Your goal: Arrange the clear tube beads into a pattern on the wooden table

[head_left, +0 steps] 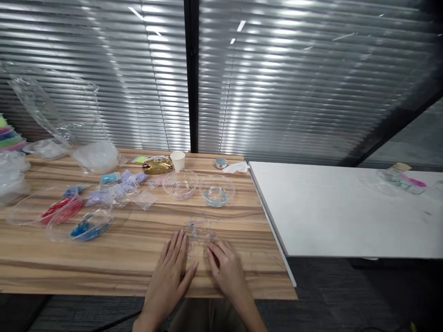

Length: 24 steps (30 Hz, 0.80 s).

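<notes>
L hand [170, 267] laid flat on tabletop [114, 272], just L of scattered clear bits [197, 234]. R hand [225, 266] curled at bits' R edge, apart fr. L; can't tell if pinching any. 2 bowls [180, 185] beyond.

This looks like an office or meeting room. Horizontal venetian blinds [297, 92] cover tall glazing split by a black upright frame bar [193, 83], and bright streaks [241, 26] like reflected strip lights show across it. The dark grey floor [321, 304] looks carpeted. A wood-grain table [242, 272] and a plain white table [318, 207] stand side by side, office fashion. Clear plastic bowls [204, 193], a white paper cup [177, 162] and scattered small clear pieces [196, 234] make the wood-grain top a makeshift craft bench.
</notes>
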Each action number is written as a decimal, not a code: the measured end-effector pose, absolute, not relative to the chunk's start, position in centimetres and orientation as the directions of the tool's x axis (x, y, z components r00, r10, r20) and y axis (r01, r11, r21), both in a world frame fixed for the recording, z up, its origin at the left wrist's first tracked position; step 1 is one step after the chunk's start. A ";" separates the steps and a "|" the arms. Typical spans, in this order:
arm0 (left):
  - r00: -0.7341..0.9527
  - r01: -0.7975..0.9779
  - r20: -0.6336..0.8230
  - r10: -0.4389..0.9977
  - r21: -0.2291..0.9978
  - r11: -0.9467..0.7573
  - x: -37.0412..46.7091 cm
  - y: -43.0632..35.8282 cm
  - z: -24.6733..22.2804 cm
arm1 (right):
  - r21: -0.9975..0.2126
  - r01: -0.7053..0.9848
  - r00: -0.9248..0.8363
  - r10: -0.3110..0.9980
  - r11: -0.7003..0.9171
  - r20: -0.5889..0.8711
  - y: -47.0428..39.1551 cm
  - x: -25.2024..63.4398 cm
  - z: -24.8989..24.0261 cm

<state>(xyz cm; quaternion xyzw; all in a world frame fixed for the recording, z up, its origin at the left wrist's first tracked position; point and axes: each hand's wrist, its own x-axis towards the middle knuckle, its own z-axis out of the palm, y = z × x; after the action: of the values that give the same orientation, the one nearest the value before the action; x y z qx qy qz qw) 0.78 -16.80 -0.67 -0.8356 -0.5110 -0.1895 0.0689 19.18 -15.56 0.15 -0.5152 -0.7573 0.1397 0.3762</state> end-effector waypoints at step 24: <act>0.289 0.797 0.474 0.832 0.362 -0.483 -0.3 -17.3 -0.8 | -0.419 0.743 -0.356 0.838 0.522 0.413 -16.3 19.4 0.6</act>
<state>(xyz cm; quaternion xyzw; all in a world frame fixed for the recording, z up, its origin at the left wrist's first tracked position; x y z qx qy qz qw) -0.34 -17.32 -0.76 -0.8024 -0.5076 -0.3127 -0.0279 19.40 -16.28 0.58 -0.4823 -0.8197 0.0797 0.2986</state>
